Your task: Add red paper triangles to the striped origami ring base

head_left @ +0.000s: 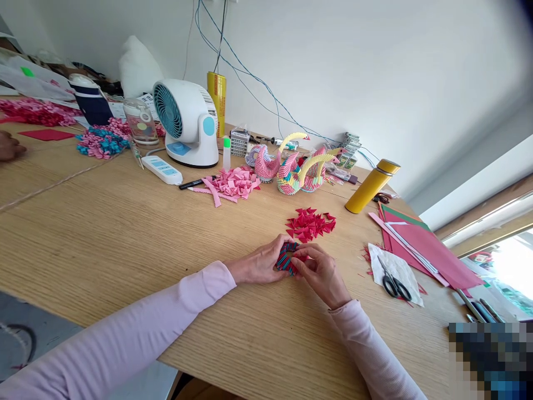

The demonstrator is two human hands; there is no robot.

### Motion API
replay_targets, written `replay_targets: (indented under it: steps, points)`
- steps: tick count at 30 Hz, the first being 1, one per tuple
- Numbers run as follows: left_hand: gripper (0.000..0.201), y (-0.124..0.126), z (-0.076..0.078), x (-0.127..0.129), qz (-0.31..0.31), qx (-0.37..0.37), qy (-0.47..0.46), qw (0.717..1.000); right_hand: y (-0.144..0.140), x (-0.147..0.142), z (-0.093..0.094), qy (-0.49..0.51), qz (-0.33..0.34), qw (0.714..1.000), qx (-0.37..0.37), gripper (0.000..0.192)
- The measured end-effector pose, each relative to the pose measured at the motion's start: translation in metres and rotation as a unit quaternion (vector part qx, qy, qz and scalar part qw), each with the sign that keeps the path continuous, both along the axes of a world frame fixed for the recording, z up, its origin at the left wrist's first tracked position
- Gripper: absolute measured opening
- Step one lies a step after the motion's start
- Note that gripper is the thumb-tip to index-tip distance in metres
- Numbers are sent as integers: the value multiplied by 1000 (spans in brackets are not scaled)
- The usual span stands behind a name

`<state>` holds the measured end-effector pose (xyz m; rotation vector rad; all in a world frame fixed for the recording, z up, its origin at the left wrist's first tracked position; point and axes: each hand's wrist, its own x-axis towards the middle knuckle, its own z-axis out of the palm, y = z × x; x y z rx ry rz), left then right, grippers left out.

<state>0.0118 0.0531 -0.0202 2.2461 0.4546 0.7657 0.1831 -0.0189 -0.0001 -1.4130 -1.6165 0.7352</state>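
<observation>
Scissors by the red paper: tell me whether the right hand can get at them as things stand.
Probably yes. The scissors lie in the open on a white sheet, just right of the right hand, with only bare table between. But that hand and the left hand hold a red-and-teal paper piece, so it must let go first.

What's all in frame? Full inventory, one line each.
paper ring: 1, red and teal, held between both hands
folded paper pieces: a pile, red, just beyond the hands
paper swans: about 3, pink and multicolour, table centre back
pink strips: a pile, pink, left of the swans
fan: 1, white and teal, back left
power strip: 1, white, in front of the fan
flask: 1, yellow, back right
scissors: 1, black, right, on white paper
paper sheets: several, red, far right
table: 1, light wood
another person's hand: 1, far left edge
left hand: on the ring
right hand: on the ring
</observation>
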Motion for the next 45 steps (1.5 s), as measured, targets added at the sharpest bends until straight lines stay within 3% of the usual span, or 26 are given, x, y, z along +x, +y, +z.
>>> replay_targets:
  steps: [4,15,33,45]
  points:
    - [65,0,0,0,8,-1,3,1000,4,5,0,-55,4,998,23,24]
    - [64,-1,1,1,18,-13,11,1000,6,10,6,-74,43,995,42,20]
    - [63,-3,3,2,21,-29,23,999,11,14,15,-91,66,993,26,19]
    - [65,-2,1,4,27,-11,24,999,12,15,20,-174,82,981,26,17]
